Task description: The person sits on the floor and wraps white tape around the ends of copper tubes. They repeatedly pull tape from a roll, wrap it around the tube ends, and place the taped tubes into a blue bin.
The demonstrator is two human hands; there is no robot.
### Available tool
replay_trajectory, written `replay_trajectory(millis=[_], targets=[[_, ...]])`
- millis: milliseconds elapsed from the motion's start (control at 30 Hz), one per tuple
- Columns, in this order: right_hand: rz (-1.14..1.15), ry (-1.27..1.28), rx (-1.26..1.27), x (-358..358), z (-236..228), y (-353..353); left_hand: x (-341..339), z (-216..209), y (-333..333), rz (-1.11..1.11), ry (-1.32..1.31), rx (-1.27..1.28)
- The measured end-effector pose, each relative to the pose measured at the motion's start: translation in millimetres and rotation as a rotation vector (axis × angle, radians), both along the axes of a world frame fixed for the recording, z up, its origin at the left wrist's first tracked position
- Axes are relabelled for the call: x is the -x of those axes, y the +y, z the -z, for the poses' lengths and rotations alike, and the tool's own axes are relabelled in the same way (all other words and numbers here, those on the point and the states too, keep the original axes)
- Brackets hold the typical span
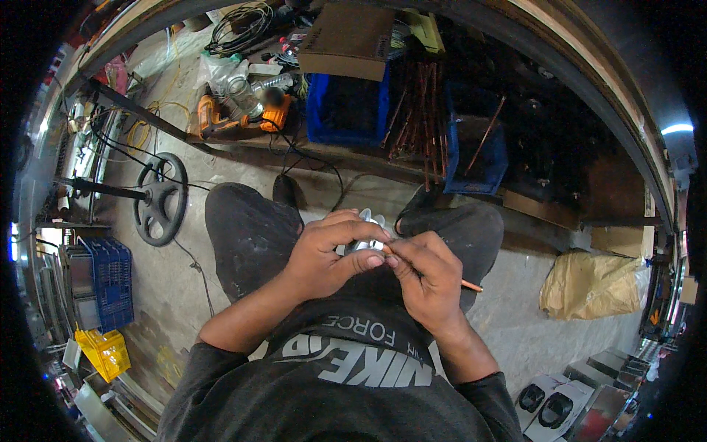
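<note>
Fingers (345,232) clamp silvery part (361,246) in left hand (324,254) and copper-coloured rod (472,285) in right hand (429,272) (loose pinch could let rod slip).

Head view: wide fisheye, left of a side-by-side pair worn on the person's head. Station: sits close above the hands (328,250). Facing: looks steeply down, slightly forward. Field: dark shirt (317,405) on the near side of the hands, low shelf (346,159) beyond them, floor (508,295) to either side; straight edges bow toward the rim.
</note>
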State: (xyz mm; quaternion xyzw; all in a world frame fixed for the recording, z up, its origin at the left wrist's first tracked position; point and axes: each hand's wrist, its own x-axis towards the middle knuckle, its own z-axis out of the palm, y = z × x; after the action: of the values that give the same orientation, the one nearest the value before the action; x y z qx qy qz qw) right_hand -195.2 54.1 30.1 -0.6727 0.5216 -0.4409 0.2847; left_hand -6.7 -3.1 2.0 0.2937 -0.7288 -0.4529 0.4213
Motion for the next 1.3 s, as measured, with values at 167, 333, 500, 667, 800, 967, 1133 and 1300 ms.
replay_trajectory(millis=[167, 333, 500, 667, 800, 967, 1133, 1300], targets=[[-0.034, -0.028, -0.097, -1, -3, 0, -2, -3, 1, -0.009, -0.005, -0.063], [-0.087, -0.088, -0.112, 2, 1, 0, 0, -4, -2, 0.028, 0.051, -0.012], [-0.132, -0.166, -0.171, 7, -1, -2, -6, -1, -3, 0.108, 0.050, 0.025], [-0.167, -0.079, -0.117, 11, -3, -8, -7, -3, -3, 0.063, 0.034, 0.013], [-0.158, -0.028, -0.097, 10, -7, -10, -7, -5, -6, 0.048, 0.040, 0.032], [-0.127, -0.020, -0.070, 5, 1, -8, -10, -5, -8, 0.011, -0.029, 0.097], [-0.140, -0.065, -0.051, 8, 4, -5, -6, -5, -6, 0.053, -0.001, 0.030], [-0.153, -0.091, -0.101, 16, 15, -2, -5, -3, -2, 0.071, -0.092, 0.060]])
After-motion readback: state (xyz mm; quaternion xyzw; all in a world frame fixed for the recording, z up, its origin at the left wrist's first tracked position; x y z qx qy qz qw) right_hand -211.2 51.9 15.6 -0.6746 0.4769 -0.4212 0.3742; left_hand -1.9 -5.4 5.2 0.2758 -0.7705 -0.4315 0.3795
